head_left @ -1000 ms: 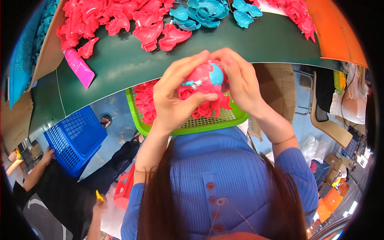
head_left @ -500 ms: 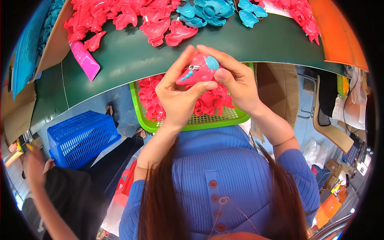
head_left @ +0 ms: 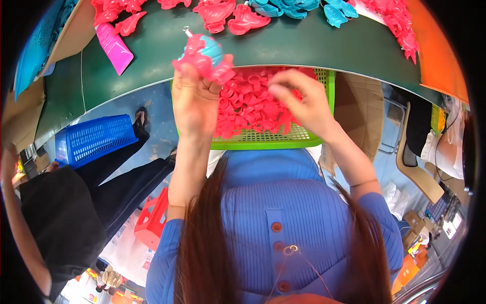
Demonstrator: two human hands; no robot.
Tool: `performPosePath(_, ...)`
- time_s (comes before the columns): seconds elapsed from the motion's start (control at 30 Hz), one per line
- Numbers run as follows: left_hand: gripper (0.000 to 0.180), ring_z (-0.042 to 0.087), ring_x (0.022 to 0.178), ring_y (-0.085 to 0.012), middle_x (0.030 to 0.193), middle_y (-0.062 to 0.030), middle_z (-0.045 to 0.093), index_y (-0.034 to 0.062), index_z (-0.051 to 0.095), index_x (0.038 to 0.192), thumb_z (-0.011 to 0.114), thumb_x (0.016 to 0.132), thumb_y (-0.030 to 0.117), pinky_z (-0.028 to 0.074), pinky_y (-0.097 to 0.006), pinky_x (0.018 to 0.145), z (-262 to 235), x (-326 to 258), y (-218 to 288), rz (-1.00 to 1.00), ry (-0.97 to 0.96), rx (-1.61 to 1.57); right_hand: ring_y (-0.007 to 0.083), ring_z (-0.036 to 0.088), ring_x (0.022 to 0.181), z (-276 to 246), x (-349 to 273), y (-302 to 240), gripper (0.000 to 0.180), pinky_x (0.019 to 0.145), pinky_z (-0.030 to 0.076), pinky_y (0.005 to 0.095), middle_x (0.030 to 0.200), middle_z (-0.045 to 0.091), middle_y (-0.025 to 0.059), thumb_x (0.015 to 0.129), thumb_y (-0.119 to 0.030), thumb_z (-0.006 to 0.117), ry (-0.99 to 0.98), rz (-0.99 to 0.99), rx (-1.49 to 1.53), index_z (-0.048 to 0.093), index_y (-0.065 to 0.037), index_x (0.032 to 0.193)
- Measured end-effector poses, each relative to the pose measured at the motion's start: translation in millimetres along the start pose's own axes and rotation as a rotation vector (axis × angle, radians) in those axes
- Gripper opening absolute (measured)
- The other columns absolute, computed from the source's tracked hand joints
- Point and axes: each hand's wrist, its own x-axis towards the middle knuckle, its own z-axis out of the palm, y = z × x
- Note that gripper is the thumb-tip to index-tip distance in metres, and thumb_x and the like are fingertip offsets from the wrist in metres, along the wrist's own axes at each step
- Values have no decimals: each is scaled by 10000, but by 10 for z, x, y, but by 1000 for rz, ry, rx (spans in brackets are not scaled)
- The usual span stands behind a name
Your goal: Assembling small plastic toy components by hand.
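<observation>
My left hand (head_left: 195, 101) is raised at the table's front edge, its fingers closed round a red-pink and blue plastic toy figure (head_left: 195, 57). A small metal piece sticks up from the toy's top. To the right, my right hand (head_left: 302, 99) hovers over a green basket (head_left: 263, 144), its fingers apart and nothing visible between them. Inside the basket lie many small red-pink plastic ring-like pieces (head_left: 248, 106).
Red-pink shells (head_left: 248, 20) and blue shells (head_left: 286, 7) lie along the green table (head_left: 304, 45), beside a pink tube (head_left: 114, 48). An orange bin (head_left: 440, 55) stands right. At lower left, another person (head_left: 61, 223) is beside a blue crate (head_left: 96, 139).
My hands have parted. The left has carried the toy leftward and up; the right has let go and moved over the basket. The other person and the blue crate have shifted left.
</observation>
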Motion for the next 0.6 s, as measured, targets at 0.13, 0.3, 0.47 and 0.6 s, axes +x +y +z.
performPosePath(0.13,587,559,1043,-358,1208,-204,498,30,364,1288,510,874,420,534,-394,826,-235,-52,-5,-255,-46,-557,285,537,867,225,-13,260,209,733,454,372,902,551,106,746,-139,653,-114,-332,-498,604,-37,921)
performPosePath(0.3,678,565,1033,-340,1235,-214,469,29,363,1286,558,818,479,535,-362,835,-251,-102,-50,-446,-207,-996,245,515,879,468,101,488,214,734,412,351,906,538,82,713,-168,647,-193,-466,-845,625,-65,899)
performPosePath(0.47,694,568,1023,-315,1243,-186,468,40,358,1294,550,814,502,518,-370,861,-306,-98,-39,-481,-288,-1109,236,523,866,391,151,525,136,718,420,352,898,536,76,689,-135,669,-189,-503,-743,623,-58,792)
performPosePath(0.6,659,560,1035,-297,1237,-169,480,37,356,1297,535,842,479,483,-437,901,-234,-131,-50,-385,-165,-769,240,532,878,278,161,429,166,730,440,336,906,533,80,653,-64,716,-150,-337,-343,619,-29,782)
